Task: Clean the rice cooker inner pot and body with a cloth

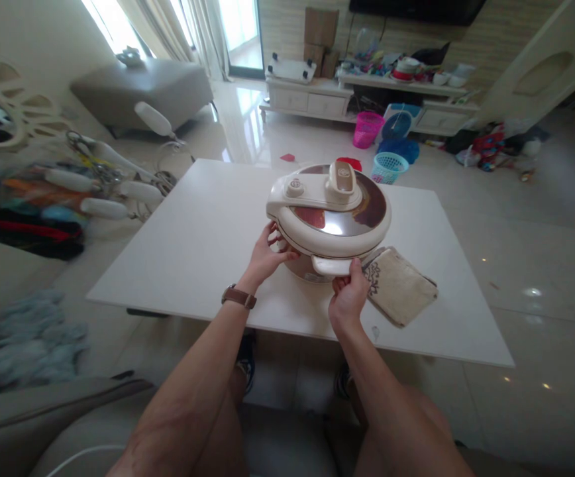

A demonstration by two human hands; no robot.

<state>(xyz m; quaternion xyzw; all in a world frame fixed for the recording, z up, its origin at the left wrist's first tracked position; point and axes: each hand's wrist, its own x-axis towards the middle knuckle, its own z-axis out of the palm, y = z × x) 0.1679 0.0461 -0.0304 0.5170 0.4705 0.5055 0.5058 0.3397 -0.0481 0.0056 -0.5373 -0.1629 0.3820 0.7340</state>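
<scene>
A cream electric pressure cooker with its lid on stands on the white table. The lid has a shiny brown top, a raised knob and a round button on its arm. My left hand is curved against the cooker's left side below the rim, thumb and fingers apart around it. With fingers curled under and thumb on top, my right hand grips the cooker's front handle. A folded beige cloth with a dark pattern lies just right of my right hand.
Beyond the table are a pink basket, a light blue basket and a low white cabinet loaded with items. A lamp-like stand with white heads is close to the table's left edge. A grey ottoman stands farther back.
</scene>
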